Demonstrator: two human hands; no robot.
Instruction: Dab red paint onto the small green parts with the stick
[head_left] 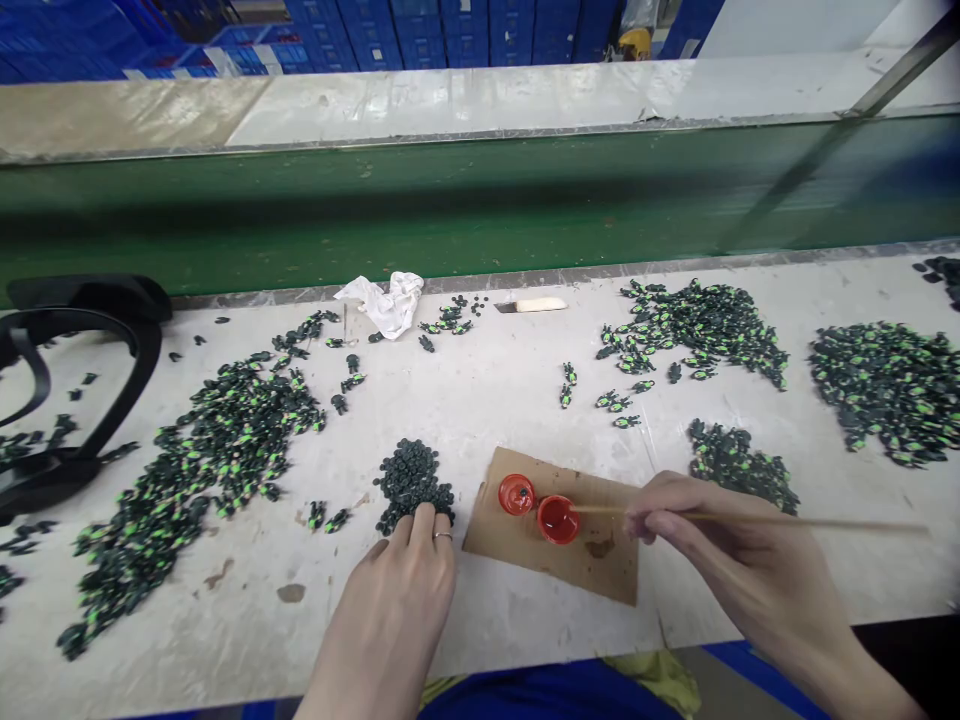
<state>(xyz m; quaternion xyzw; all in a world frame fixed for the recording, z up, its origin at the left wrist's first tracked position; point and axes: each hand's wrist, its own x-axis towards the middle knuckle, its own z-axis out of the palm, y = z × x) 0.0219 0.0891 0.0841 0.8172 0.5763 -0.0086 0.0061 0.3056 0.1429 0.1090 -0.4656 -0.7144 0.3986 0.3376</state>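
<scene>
My right hand [720, 560] is closed round a thin wooden stick [810, 522]. The stick's far end reaches into a small red cup [558, 520]. A second red cup [517, 495] stands beside it, with a small dark piece in it. Both cups rest on a piece of brown cardboard [600, 575]. At the near edge of a pile of small dark round pieces [412, 480] is my left hand [405, 575], wearing a ring. Its fingers bend down onto the pieces, and the fingertips are hidden, so I cannot see what they hold.
Piles of small dark-and-green figures lie at left [240, 420] and right [705, 325]. A knife [536, 305] and a crumpled white tissue [390, 300] lie near the back edge. Black headphone-like gear [127, 390] stands far left. Beyond runs a green conveyor belt [375, 220].
</scene>
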